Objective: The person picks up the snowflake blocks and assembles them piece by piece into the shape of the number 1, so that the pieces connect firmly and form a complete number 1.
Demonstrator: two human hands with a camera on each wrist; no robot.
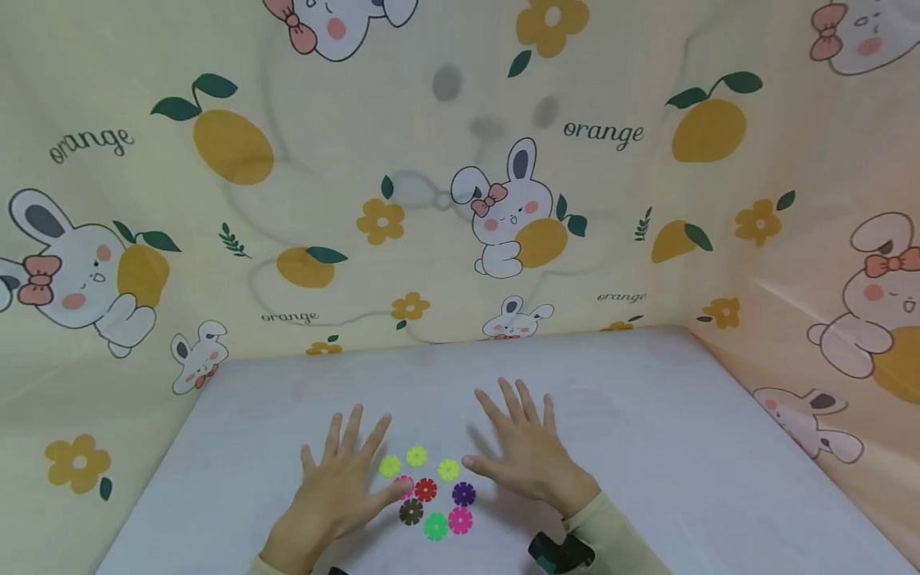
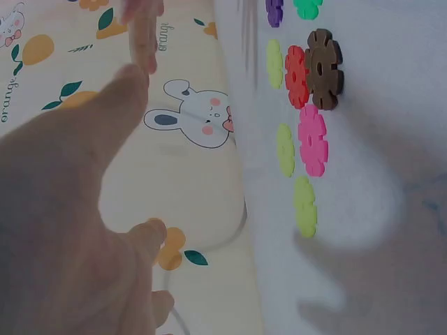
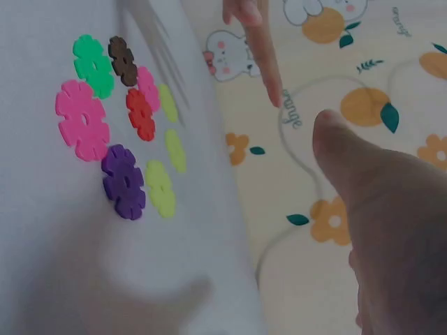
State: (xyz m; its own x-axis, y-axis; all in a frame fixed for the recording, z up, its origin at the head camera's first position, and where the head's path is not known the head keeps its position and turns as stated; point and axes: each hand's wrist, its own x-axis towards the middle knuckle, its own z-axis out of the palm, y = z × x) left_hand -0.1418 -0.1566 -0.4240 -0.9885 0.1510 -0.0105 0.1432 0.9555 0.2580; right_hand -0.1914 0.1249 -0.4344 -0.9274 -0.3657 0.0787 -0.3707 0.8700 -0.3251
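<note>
Notched plastic flower discs lie flat on the white tabletop between my hands. Red (image 1: 426, 489), brown (image 1: 411, 512), green (image 1: 435, 527) and purple (image 1: 463, 494) discs are there, plus a pink disc (image 1: 461, 521) at the near right. Another pink disc (image 2: 313, 142) is partly covered by my left thumb in the head view. Three yellow discs (image 1: 417, 456) form the far side of the group. My left hand (image 1: 334, 487) hovers left of them, fingers spread, holding nothing. To their right my right hand (image 1: 532, 455) is likewise raised and spread; its thumb points toward the yellow and purple discs.
A cream cloth wall (image 1: 431, 255) printed with rabbits, oranges and flowers stands behind and beside the table (image 1: 647, 447). A black strap (image 1: 561, 553) sits on my right wrist. Shadows of my hands fall on the tabletop.
</note>
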